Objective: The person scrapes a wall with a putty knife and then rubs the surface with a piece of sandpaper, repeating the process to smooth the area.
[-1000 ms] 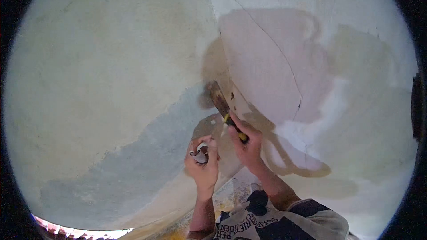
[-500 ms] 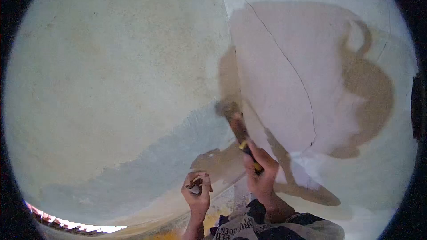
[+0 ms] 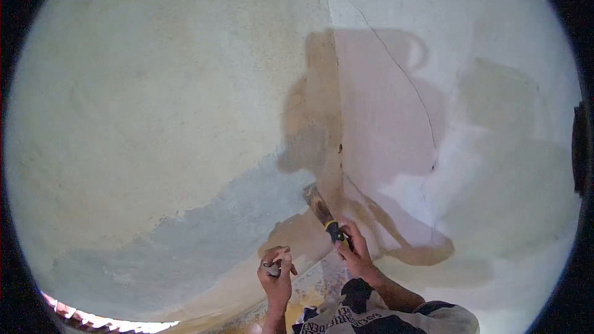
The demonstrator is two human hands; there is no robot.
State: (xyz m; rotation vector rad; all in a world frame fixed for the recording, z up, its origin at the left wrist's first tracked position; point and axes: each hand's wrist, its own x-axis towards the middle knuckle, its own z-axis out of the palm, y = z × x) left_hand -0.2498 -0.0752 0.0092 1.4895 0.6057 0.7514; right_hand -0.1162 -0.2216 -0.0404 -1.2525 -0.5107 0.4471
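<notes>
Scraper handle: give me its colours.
Black with yellow; the head view, the only one, shows the scraper handle best.

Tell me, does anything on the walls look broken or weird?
Yes! A long crack wiggles down the right wall, splitting its smooth face. Dark spots mark the corner, and a ragged grey patch doesn't match the paler left wall.

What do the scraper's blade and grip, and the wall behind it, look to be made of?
Scraper blade: probably metal, dull, with brown stains or rust; it is thin, flat and straight-edged.
Grip: likely plastic or rubber, judging by its molded black and yellow parts.
Wall: seemingly painted plaster, matte, with a ragged-edged grey-blue patch.
</notes>
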